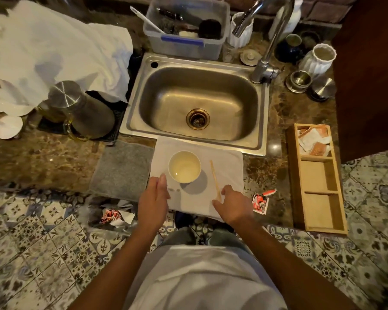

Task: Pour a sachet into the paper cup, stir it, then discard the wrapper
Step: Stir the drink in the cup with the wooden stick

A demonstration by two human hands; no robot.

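Hands hover over a white cloth [224, 166] spread on a brown marble worktop [43, 157] in front of a steel sink [195, 101]. The paper cup [184, 167] stands upright on the cloth, pale liquid inside. Left hand [153, 199] sits just beside the cup, its grip open and empty, fingers straight. Right hand [232, 205] rests at the near end of a wooden stirrer [215, 179] lying flat on the cloth to the right of the cup; whether its grip has closed on the stick cannot be told. A torn red-and-white wrapper [261, 201] lies on the worktop just right of the cloth, between it and a wooden organiser [316, 186] whose far compartment holds sachets [314, 142].
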